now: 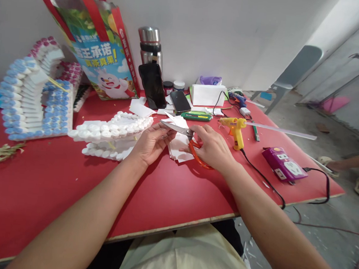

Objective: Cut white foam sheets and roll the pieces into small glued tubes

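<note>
My right hand [214, 147] is closed around the orange-handled scissors [196, 152], whose metal blades point left over the fingers of my left hand. My left hand [152, 143] pinches a small piece of white paper [176, 120] by the blades; part of it is hidden behind them. Beneath both hands lies a stack of white paper pieces [180, 151] on the red table [175, 195]. To the left of my left hand is a white structure edged with rows of puffy white pieces [112, 130].
A yellow glue gun [236, 132] with a long clear stick lies right, near a purple power strip [283, 164]. Behind are a phone [152, 85], a steel flask [150, 46], a green cutter [196, 116] and a printed bag [102, 51]. A blue-and-white structure [37, 104] stands left.
</note>
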Tool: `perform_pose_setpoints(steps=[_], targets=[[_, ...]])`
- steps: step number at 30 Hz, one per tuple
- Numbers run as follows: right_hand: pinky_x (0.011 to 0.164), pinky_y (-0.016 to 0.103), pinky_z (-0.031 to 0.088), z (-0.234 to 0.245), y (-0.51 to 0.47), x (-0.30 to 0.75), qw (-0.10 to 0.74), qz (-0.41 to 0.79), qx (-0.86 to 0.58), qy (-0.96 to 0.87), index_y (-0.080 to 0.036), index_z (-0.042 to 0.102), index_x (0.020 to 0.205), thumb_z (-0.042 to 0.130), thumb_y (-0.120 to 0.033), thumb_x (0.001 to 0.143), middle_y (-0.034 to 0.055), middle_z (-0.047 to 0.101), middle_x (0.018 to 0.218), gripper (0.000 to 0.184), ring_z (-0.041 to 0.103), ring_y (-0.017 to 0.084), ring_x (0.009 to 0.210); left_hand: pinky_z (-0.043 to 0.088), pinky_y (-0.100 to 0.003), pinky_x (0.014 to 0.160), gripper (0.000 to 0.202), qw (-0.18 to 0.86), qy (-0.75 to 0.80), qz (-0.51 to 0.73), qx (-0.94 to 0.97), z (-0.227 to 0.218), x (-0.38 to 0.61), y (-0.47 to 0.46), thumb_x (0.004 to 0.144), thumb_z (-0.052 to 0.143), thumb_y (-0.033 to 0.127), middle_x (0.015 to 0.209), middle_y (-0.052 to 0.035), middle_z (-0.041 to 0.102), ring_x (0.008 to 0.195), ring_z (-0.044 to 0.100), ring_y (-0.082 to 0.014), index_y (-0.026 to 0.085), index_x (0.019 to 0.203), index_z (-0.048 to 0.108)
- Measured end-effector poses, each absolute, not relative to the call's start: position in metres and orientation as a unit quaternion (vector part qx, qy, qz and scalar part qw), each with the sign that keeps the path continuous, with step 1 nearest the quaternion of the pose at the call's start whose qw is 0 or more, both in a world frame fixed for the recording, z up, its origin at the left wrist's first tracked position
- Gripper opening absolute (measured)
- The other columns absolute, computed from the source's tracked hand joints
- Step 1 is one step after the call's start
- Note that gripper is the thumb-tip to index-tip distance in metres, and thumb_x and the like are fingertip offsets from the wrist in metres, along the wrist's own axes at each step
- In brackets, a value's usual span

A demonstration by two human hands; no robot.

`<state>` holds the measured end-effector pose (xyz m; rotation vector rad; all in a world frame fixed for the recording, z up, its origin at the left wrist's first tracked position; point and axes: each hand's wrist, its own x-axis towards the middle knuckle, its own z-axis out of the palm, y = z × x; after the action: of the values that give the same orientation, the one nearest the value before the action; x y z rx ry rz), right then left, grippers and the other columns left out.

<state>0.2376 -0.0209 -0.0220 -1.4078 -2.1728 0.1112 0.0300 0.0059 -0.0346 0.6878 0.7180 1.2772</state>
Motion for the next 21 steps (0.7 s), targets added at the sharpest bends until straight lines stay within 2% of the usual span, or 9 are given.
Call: perform_pose_setpoints(steps=[12, 21], targets=[[0.062, 0.028, 0.033, -0.0197, -0.0222, 0.2391, 0.264, 0.06, -0.527, -0.805, -0.019, 0.066, 0.116, 0.067, -0.051, 0.085, 0.0072, 0.062, 0.086, 0.044, 0.053, 0.019, 0.068, 0.058, -0.023, 0.076, 0.012, 0.688, 0.333, 0.566, 0.31, -0.0307, 0.0311, 0.0049, 0.073, 0.077, 0.008, 0.079, -0.0053, 0.073, 0.076, 0.069, -0.0126, 0.011, 0.085, 0.076], [0.058, 0.028, 0.03, -0.0175, -0.0222, 0.2387, 0.274, 0.073, -0.541, -0.792, -0.021, 0.071, 0.107, 0.065, -0.056, 0.087, 0.0038, 0.064, 0.073, 0.042, 0.052, 0.017, 0.061, 0.06, -0.021, 0.074, 0.01, 0.7, 0.334, 0.563, 0.287, -0.0274, 0.0323, 0.0027, 0.075, 0.079, 0.01, 0.084, -0.0078, 0.074, 0.075, 0.069, -0.0119, 0.009, 0.084, 0.076]])
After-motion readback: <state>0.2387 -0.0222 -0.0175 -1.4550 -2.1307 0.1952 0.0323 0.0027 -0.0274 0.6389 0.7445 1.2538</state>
